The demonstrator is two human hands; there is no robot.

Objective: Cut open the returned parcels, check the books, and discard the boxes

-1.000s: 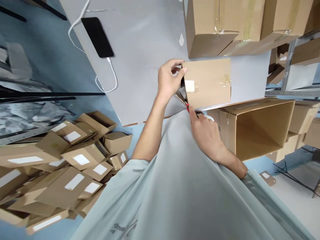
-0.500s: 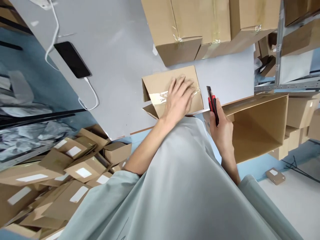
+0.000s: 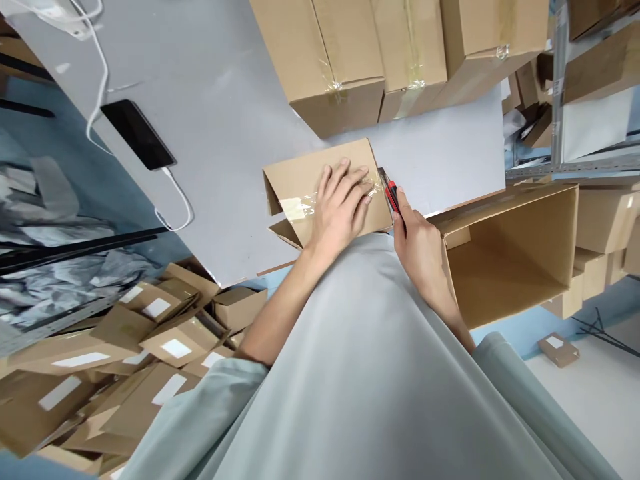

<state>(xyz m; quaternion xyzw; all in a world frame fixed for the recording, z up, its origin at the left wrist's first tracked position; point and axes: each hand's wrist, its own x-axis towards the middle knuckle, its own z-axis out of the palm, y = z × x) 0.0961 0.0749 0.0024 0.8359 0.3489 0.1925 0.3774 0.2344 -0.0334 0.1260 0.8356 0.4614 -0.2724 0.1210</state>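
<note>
One cutter (image 3: 393, 197) (slanted, blade up-left) | right hand (image 3: 419, 245) clasping it | left hand (image 3: 339, 208) splayed on box (image 3: 303, 175)

We find the tape (image 3: 300, 207) on the small carton (image 3: 307, 168) partly covered by the left hand (image 3: 337, 208). The right hand (image 3: 420, 247) hides the lower handle of the cutter (image 3: 393, 195); we cannot tell whether its blade touches the carton's end. The carton's contents are hidden from us. The top edge crops the taped boxes (image 3: 413, 50). The shirt (image 3: 360, 373) covers part of the desk (image 3: 225, 213). Labels (image 3: 177, 348) on the carton pile (image 3: 117, 330), cropped at left, are too small for us to read.
</note>
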